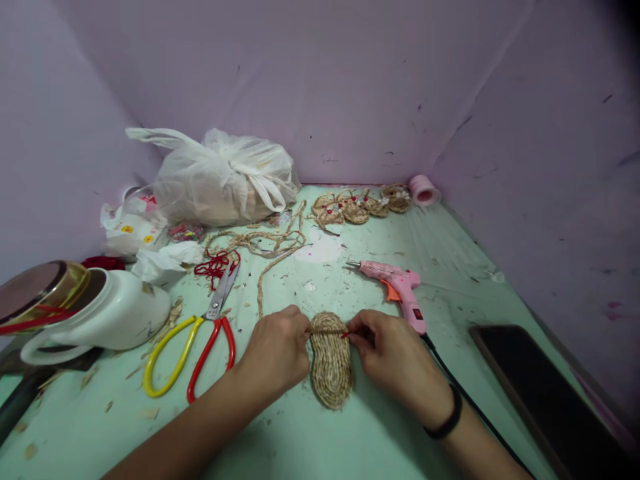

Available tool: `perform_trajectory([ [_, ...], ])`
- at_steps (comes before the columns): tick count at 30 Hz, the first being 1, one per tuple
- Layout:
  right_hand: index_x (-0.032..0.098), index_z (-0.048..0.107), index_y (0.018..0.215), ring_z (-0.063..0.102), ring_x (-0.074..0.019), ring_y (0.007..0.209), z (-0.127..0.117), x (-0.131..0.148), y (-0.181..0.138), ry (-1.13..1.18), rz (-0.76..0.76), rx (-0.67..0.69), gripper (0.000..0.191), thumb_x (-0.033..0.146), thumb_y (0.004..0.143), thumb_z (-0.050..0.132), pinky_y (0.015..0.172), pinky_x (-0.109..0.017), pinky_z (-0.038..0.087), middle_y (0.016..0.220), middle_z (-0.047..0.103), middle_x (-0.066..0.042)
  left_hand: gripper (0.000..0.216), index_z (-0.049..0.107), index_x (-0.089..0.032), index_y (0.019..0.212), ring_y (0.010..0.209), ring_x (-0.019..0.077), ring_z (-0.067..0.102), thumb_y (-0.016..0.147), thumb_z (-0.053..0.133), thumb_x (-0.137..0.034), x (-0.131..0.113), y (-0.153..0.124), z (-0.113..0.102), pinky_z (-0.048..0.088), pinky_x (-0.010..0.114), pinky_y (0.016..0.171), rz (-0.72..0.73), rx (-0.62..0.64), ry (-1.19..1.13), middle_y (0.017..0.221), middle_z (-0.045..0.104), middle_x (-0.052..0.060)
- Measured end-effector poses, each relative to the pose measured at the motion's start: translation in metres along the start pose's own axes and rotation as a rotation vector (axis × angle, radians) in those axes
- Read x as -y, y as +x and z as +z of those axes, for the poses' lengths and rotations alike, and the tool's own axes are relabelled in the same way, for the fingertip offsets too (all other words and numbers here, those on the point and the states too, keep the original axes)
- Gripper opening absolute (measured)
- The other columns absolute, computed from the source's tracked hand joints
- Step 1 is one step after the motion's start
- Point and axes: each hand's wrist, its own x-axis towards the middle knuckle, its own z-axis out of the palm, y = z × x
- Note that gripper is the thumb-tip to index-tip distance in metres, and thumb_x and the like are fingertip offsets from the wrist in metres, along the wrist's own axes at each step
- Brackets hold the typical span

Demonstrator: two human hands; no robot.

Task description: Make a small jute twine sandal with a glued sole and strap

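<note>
A small woven straw sole (332,367), shaped like a slipper's, lies flat on the table between my hands. Across its upper part runs a thin dark cord (329,331) with a bit of red at its right end. My left hand (283,343) is closed at the cord's left end, its fingertips partly hidden. On the other side, my right hand (387,343) pinches the red end between thumb and forefinger. Beyond my right hand lies a pink glue gun (395,277), its nozzle toward the left. Scissors (213,317) with yellow and red handles lie open left of my left hand.
Straw rope (263,243) and red yarn (215,267) lie behind the scissors. Finished straw slippers (350,208) with beads and a pink spool (424,191) stand by the wall. A white bag (225,177), a white mug (130,310) and a phone (540,393) flank the work.
</note>
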Motion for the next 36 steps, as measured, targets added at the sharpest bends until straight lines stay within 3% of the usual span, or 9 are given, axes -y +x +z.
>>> perform_trajectory([
  [15,0.017,0.068,0.073,0.062,-0.0192,0.069,0.007,-0.001,-0.001,0.051,0.016,-0.039,0.019,0.01,0.069,0.05,0.059,-0.027,0.044,0.072,0.069,-0.005,0.021,0.065,-0.016,0.071,0.071,0.0161,0.057,0.072,0.046,-0.009,0.001,0.001,-0.006,0.041,0.025,0.065,-0.01,0.064,-0.029,0.073,0.061,0.006],
  [24,0.018,0.07,0.082,0.063,-0.0173,0.068,-0.004,-0.012,0.001,0.161,-0.073,0.088,0.028,0.009,0.069,0.048,0.06,-0.026,0.045,0.076,0.071,-0.005,0.02,0.064,-0.015,0.07,0.069,0.0159,0.057,0.073,0.045,-0.011,0.006,0.006,-0.004,0.04,0.025,0.063,0.019,0.069,-0.012,0.072,0.063,0.006],
  [30,0.016,0.069,0.083,0.056,-0.0124,0.051,-0.002,-0.026,0.006,0.296,-0.088,0.177,0.025,0.011,0.072,0.047,0.048,-0.022,0.04,0.056,0.063,0.0,0.02,0.063,-0.014,0.069,0.066,0.0156,0.056,0.073,0.044,-0.011,0.003,0.006,-0.004,0.039,0.025,0.06,0.029,0.056,0.029,0.069,0.063,0.006],
  [36,0.016,0.069,0.072,0.055,-0.0127,0.052,-0.002,-0.014,0.004,0.217,-0.045,0.088,0.017,0.018,0.073,0.052,0.047,-0.023,0.036,0.058,0.064,-0.002,0.019,0.062,-0.014,0.068,0.065,0.0149,0.055,0.073,0.044,-0.011,0.003,0.005,-0.004,0.038,0.024,0.06,0.043,0.045,0.035,0.069,0.061,0.006],
])
